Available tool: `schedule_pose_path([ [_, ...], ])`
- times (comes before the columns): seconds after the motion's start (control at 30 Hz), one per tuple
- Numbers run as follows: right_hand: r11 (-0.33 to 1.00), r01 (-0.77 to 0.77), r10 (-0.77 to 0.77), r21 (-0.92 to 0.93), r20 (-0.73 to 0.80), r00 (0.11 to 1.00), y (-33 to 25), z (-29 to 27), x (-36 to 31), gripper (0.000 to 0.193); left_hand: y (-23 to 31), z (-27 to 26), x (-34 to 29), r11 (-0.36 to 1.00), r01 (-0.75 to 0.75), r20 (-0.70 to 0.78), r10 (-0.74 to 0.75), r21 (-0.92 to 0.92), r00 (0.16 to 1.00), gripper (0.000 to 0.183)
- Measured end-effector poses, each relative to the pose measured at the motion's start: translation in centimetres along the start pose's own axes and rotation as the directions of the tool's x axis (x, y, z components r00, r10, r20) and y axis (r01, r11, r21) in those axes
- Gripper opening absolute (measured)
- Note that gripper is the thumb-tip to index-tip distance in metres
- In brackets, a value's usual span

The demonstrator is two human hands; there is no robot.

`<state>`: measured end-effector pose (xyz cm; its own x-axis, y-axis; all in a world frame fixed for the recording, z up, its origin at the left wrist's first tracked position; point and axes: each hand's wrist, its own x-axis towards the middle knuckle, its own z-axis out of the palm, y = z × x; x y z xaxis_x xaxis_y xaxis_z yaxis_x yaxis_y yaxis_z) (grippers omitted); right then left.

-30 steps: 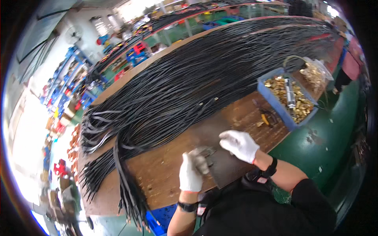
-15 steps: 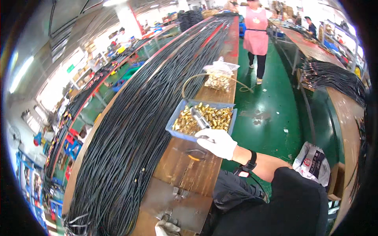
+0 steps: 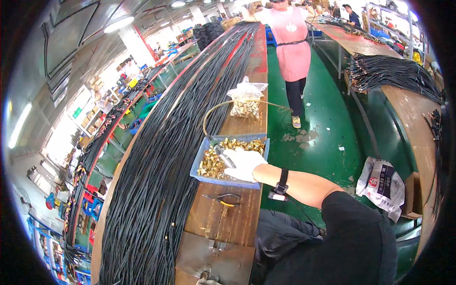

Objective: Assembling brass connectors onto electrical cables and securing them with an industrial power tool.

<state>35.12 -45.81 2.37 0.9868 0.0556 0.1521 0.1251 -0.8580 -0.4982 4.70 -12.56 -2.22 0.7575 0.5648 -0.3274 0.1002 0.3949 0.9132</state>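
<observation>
My right hand (image 3: 244,165), in a white glove, is closed around a silver cylindrical air tool (image 3: 223,156). The tool slants over a blue plastic bin (image 3: 225,181) full of small brass-coloured metal fittings (image 3: 211,164). From its upper end a thin yellowish hose (image 3: 205,122) seems to run. Only a sliver of my gloved left hand (image 3: 207,281) shows at the lower edge, beside a small metal clamp fixture (image 3: 208,274); its fingers are hidden. Between the bin and a metal plate (image 3: 216,256) lie pliers (image 3: 224,200) with black and yellow handles, jaws apart.
Long black cables (image 3: 156,190) cover the bench to my left. Behind the bin stands a clear bag (image 3: 247,102) of small pale parts. A person in a pink apron (image 3: 293,61) stands in the green aisle. At right are a white sack (image 3: 381,189) and more cables (image 3: 394,76).
My right hand has moved left with the air tool, further over the bin. My left hand has mostly dropped below the lower edge. The view has shifted, and the aproned person appears nearer.
</observation>
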Motion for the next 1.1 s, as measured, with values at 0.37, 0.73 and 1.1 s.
schedule_pose_path([
  [0.37, 1.0, -0.001, 0.002, -0.005, 0.07, 0.998, 0.5, 0.8, 0.2, 0.064, -0.7, 0.2, -0.7, 0.992, -0.07, 0.04, 0.066, 0.108, 0.997, 0.03],
  [0.73, 0.997, -0.066, 0.064, 0.029, 0.04, 0.997, 0.5, 0.8, 0.2, 0.06, -0.9, 0.2, -0.9, 0.979, -0.131, 0.088, 0.118, 0.156, 0.989, 0.034],
  [1.1, 0.998, -0.064, 0.063, 0.016, 0.049, 0.997, 0.6, 0.9, 0.2, 0.054, -1.1, 0.1, -1.1, 0.965, -0.179, 0.108, 0.16, 0.193, 0.981, 0.035],
])
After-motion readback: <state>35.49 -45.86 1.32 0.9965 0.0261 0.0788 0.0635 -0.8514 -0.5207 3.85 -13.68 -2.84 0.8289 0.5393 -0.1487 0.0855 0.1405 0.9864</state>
